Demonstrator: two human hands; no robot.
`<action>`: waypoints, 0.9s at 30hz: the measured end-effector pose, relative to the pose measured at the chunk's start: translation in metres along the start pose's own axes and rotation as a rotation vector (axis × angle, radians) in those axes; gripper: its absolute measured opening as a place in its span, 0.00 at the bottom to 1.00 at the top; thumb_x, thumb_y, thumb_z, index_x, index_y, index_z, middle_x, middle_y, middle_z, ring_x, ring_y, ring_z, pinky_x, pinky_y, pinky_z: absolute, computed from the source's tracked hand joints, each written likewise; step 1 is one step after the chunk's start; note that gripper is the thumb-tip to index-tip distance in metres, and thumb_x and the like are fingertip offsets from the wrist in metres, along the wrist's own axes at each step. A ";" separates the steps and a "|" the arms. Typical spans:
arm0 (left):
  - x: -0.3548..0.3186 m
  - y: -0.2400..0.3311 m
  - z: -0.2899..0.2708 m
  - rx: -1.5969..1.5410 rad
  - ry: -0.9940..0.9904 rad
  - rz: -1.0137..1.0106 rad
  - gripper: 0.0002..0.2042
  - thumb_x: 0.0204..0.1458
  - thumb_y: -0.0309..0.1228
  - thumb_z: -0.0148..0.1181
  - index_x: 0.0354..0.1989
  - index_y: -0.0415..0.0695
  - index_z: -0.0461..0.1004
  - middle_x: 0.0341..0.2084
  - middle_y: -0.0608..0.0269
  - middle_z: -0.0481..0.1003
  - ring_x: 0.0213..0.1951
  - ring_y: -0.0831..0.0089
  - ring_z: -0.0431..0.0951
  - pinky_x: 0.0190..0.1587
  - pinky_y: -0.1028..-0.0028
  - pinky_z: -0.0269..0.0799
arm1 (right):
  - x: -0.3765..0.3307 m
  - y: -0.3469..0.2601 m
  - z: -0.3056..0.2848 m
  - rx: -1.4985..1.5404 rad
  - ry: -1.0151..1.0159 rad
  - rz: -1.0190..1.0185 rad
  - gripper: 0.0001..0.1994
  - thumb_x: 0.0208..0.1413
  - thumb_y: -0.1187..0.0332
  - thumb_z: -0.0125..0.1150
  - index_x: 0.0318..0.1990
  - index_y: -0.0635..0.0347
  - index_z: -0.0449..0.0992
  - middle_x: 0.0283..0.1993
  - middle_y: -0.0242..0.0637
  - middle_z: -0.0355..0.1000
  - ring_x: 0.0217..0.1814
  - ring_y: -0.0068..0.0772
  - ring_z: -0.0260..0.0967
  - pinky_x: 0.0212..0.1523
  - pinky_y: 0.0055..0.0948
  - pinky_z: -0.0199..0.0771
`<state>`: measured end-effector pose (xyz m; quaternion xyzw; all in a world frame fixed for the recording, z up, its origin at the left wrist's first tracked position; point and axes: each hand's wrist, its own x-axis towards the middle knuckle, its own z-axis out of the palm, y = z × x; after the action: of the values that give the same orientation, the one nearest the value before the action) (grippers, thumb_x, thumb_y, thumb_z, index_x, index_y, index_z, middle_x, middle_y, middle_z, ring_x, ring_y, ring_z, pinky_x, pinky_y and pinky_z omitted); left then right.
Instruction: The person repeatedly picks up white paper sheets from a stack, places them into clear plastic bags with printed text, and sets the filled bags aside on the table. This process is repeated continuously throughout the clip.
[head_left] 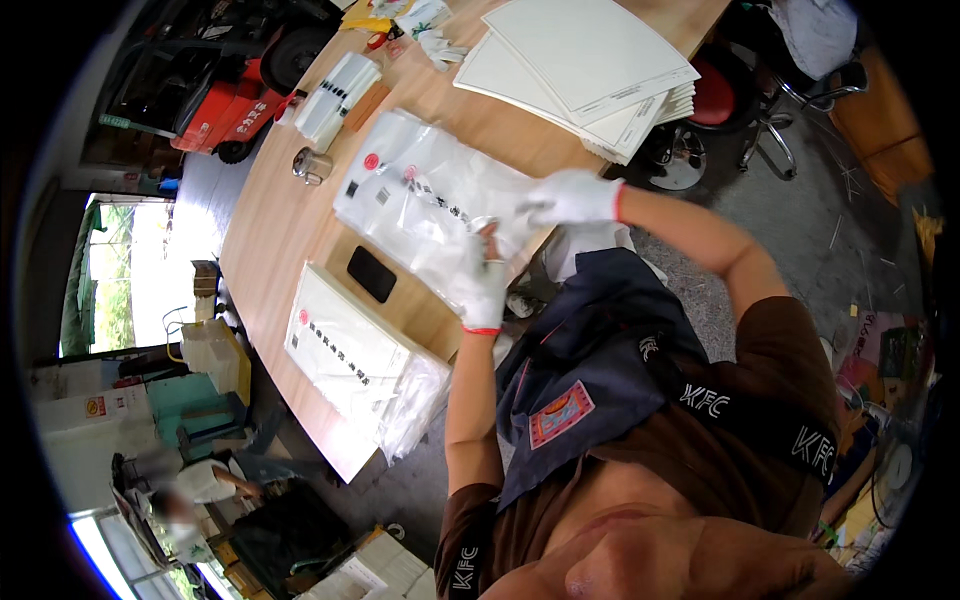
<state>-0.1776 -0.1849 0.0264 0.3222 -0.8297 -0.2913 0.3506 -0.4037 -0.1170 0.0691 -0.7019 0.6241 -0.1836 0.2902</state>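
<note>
A pile of clear plastic bags [400,215] with red and black print lies at the table's near edge. My left hand [481,282], in a white glove with a red cuff, is closed on the near part of the top plastic bag; bare fingertips show at its end. My right hand [575,198], gloved the same way, is over the bags' right end. Its fingers are smeared by motion, so their grip cannot be made out. To the left lies a stack of white sheets in printed plastic bags [345,345]. Between the two piles rests a black phone [371,274].
Large cream sheets [590,60] are piled at the far right of the table [265,235]. A glass mug [311,166] and a white wrapped bundle [338,100] stand at the far left. Beyond are a red forklift [232,110] and a stool [715,90]. Another person [200,485] is at lower left.
</note>
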 end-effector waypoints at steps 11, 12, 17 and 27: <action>0.054 0.021 0.045 -0.465 -0.212 -0.315 0.11 0.57 0.22 0.48 0.48 0.42 0.72 0.28 0.65 0.73 0.22 0.84 0.67 0.23 0.82 0.65 | -0.015 0.128 -0.096 -0.636 0.318 -0.026 0.26 0.49 0.49 0.59 0.54 0.48 0.68 0.55 0.38 0.65 0.59 0.44 0.60 0.58 0.41 0.60; 0.058 0.026 0.050 -0.481 -0.210 -0.314 0.11 0.57 0.22 0.49 0.48 0.42 0.72 0.28 0.65 0.73 0.22 0.84 0.67 0.23 0.82 0.65 | -0.012 0.128 -0.094 -0.677 0.323 -0.058 0.24 0.50 0.50 0.57 0.53 0.49 0.68 0.54 0.38 0.66 0.57 0.43 0.62 0.56 0.40 0.62; 0.077 0.037 0.078 -0.576 -0.435 -0.300 0.11 0.59 0.29 0.50 0.48 0.40 0.71 0.31 0.64 0.74 0.27 0.80 0.71 0.30 0.78 0.69 | -0.009 0.171 -0.091 -1.109 0.404 -0.267 0.15 0.56 0.58 0.47 0.49 0.49 0.70 0.45 0.34 0.70 0.43 0.36 0.71 0.43 0.37 0.72; 0.065 0.055 0.052 -0.793 -0.322 -0.759 0.17 0.51 0.27 0.49 0.50 0.35 0.66 0.40 0.54 0.73 0.40 0.66 0.75 0.40 0.70 0.74 | -0.102 -0.029 -0.024 -0.331 0.736 -0.318 0.11 0.55 0.61 0.55 0.42 0.56 0.74 0.46 0.46 0.70 0.49 0.43 0.69 0.48 0.35 0.70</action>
<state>-0.2717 -0.1855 0.0606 0.3929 -0.5261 -0.7313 0.1846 -0.4125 -0.0196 0.1166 -0.7142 0.5909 -0.3616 -0.1001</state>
